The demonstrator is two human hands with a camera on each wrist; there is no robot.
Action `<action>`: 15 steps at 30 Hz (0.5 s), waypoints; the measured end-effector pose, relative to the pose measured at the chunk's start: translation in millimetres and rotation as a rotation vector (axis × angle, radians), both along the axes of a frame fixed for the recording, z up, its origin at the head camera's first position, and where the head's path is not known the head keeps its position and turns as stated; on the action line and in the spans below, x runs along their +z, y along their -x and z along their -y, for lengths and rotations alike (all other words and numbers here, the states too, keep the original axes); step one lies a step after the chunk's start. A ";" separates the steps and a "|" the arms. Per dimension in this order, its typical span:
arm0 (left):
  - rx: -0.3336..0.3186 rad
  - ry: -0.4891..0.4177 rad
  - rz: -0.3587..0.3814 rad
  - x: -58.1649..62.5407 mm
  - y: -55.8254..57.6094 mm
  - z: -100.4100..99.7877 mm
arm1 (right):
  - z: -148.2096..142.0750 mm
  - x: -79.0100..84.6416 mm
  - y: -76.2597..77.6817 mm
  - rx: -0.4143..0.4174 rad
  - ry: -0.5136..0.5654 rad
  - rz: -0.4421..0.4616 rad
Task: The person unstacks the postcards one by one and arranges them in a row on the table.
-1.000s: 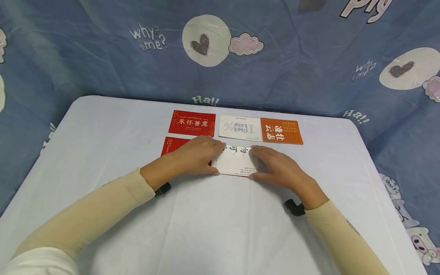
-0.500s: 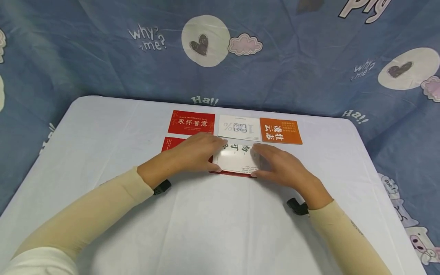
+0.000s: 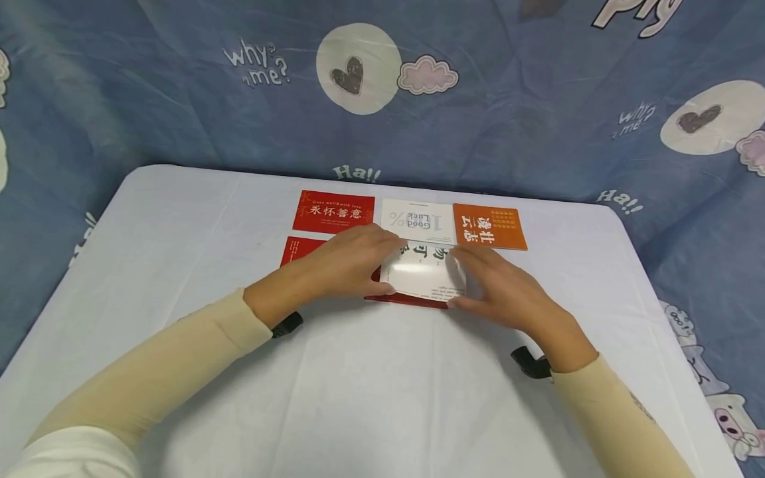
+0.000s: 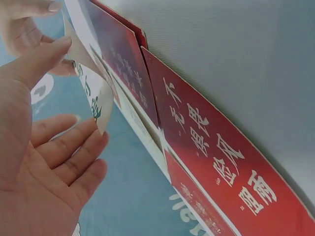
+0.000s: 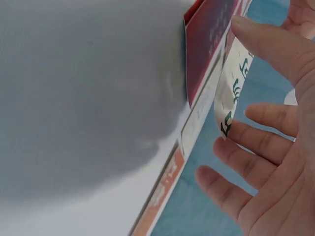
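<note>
A white card (image 3: 424, 272) with dark green lettering is held up between both hands, bowed along its length. My left hand (image 3: 356, 262) grips its left end, thumb on the near corner and fingertips on the far one. At the opposite end, my right hand (image 3: 507, 289) holds the card the same way. The left wrist view shows the raised card (image 4: 93, 83) apart from the red cards below. Under it lies a red card (image 3: 412, 301), mostly covered, apparently on top of another red one. The right wrist view shows the card's curled end (image 5: 229, 105) against the fingertips.
Beyond the hands lie a red card (image 3: 333, 212), a white "Good Luck" card (image 3: 417, 220) and an orange card (image 3: 490, 226) in a row. Another red card (image 3: 299, 249) is partly behind the left hand. A blue printed cloth (image 3: 179, 99) hangs behind the white table (image 3: 358, 398).
The white card has risen off the red card and shifted right and slightly away, now bowing. Both hands moved with it, uncovering more of the red card's near edge.
</note>
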State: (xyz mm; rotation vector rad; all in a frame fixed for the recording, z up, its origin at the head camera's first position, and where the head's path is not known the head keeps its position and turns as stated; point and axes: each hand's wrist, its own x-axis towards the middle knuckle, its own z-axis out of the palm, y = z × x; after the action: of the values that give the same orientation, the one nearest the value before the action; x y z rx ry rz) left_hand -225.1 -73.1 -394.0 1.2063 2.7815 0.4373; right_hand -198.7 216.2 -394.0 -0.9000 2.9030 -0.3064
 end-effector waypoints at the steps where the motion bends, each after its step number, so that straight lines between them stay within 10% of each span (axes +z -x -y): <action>1: -0.002 -0.006 -0.004 -0.1 -0.2 -1.5 | -1.6 1.6 -0.9 -0.004 0.001 -0.007; 15: 0.001 0.025 -0.030 -2.1 -5.0 -37.9 | -19.4 7.2 -6.4 -0.051 -0.050 -0.017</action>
State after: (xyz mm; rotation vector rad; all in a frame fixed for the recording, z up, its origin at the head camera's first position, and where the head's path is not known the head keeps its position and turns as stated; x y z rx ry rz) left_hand -220.1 -35.2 -396.1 1.2161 2.8045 0.3871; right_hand -192.3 235.6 -386.8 -0.8266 2.9391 -0.2301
